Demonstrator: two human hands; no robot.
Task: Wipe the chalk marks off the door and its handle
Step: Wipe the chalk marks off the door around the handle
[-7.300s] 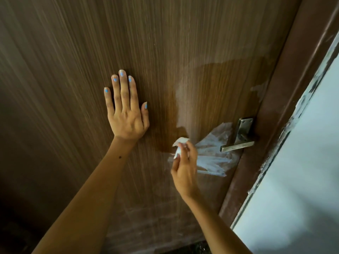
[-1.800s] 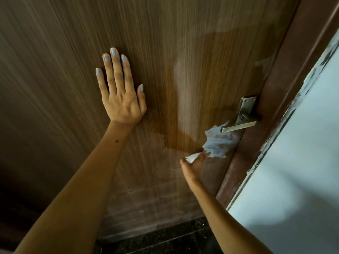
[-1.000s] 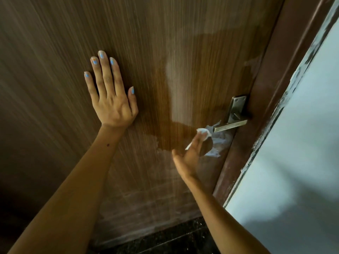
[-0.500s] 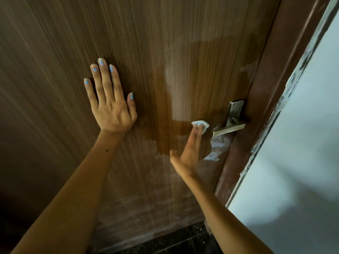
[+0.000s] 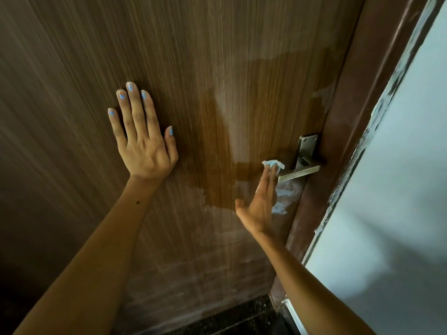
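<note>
The wooden door (image 5: 193, 56) fills nearly everything in front of you, grain running up and down, and the metal handle (image 5: 300, 172) near its right edge is your landmark. Right of the handle the dark brown door frame (image 5: 350, 117) runs up at a slant, and beyond that a pale wall (image 5: 399, 189) with a ragged painted edge. Below the handle, at the foot of the door, a strip of dark floor (image 5: 229, 320) shows.

A broad wiped patch (image 5: 217, 165) left of the handle shows darker, cleaner wood, with a pale streak through it. Chalk marks (image 5: 283, 197) remain just under the lever, a white smear partly hidden behind your right hand; fainter haze spreads lower down the door.

Your left hand (image 5: 142, 139) lies flat on the door well left of the handle, fingers extended and close together, thumb out to the side, pointing up.

Your right hand (image 5: 260, 201) reaches up just left of the lever's free end, palm turned leftward, fingers straight and pressed together, thumb apart. Those fingertips press a small crumpled white tissue (image 5: 273, 163) against the door, just beside the lever's tip.

The lever's long axis runs nearly level, tilted slightly up to the right, free end pointing left; its backplate (image 5: 306, 147) stands upright above it.
</note>
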